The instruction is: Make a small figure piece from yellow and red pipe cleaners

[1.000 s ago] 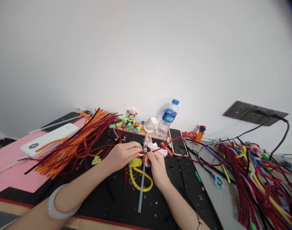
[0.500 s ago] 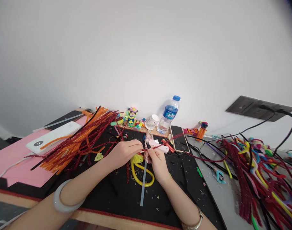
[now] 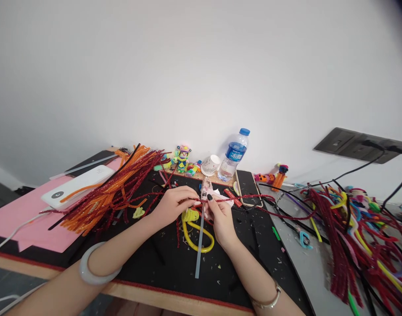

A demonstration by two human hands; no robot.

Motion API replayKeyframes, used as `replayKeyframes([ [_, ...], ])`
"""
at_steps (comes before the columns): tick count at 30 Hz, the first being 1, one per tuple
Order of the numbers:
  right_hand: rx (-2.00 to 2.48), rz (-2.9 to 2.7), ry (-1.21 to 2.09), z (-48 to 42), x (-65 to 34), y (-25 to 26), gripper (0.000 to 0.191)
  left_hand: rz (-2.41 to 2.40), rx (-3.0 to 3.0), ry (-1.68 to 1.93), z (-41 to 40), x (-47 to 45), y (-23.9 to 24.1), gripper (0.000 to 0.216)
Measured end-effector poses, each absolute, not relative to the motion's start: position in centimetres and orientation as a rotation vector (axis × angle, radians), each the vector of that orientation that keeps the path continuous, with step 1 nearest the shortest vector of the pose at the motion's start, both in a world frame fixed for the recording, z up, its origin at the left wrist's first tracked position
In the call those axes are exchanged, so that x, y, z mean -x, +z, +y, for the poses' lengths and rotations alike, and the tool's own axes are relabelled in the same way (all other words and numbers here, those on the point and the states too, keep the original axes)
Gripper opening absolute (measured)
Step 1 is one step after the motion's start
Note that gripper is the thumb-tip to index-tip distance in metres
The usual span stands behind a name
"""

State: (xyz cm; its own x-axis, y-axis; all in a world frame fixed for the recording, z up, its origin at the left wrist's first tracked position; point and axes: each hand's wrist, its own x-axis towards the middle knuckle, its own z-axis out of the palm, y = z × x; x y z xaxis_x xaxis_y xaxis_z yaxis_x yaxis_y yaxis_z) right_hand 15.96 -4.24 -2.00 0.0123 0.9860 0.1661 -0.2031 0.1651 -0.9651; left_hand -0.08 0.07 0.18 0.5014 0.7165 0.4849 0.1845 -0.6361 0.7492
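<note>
My left hand (image 3: 176, 202) pinches a dark red glitter pipe cleaner (image 3: 250, 197) over the middle of the black mat. Close beside it, my right hand (image 3: 222, 219) holds the same pipe cleaner between thumb and fingers, and its free end stretches off to the right. What lies right at the fingertips is partly hidden. Just behind the hands rests a pink glue gun (image 3: 206, 185), with a translucent glue stick (image 3: 199, 259) pointing toward me. Beneath the hands is a yellow coiled piece (image 3: 190, 215) with a yellow loop (image 3: 210, 245).
Orange and red pipe cleaners (image 3: 78, 219) lie left, by a white power bank (image 3: 75, 186) and pink sheet (image 3: 9, 219). Behind stand a small figure (image 3: 182, 160), paper cup (image 3: 210, 165) and water bottle (image 3: 233, 156). A phone (image 3: 248, 188) and mixed pipe cleaners (image 3: 339, 250) are right.
The free right end of the red pipe cleaner has swung lower. Both hands keep their pinch with small finger shifts. The whole view has moved slightly.
</note>
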Motion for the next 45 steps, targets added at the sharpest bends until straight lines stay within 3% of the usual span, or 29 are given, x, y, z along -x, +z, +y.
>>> replayKeyframes([
  [8,0.954,-1.247,1.266,-4.8,-15.3,-1.0,0.032,0.825,-1.468,1.047,0.2,-0.5,-0.8,0.025],
  [16,1.006,-1.299,1.065,-4.6,-16.0,-2.1,0.043,0.754,-2.01,0.936,0.0,0.0,0.8,0.024],
  [21,1.039,-1.498,0.985,-4.9,-16.0,-2.2,0.042,0.514,-2.237,0.642,-0.7,-0.2,1.1,0.025],
  [28,1.043,-1.294,0.912,-5.0,-15.9,-1.4,0.042,0.741,-1.933,0.942,-0.8,-0.4,0.8,0.011],
  [35,0.989,-1.305,1.063,-5.0,-15.6,-1.1,0.038,0.741,-1.541,0.97,-0.5,-0.8,0.2,0.017],
  [45,0.987,-1.257,1.047,-4.8,-15.9,-1.7,0.047,0.746,-1.983,0.887,-0.3,0.0,1.2,0.022],
])
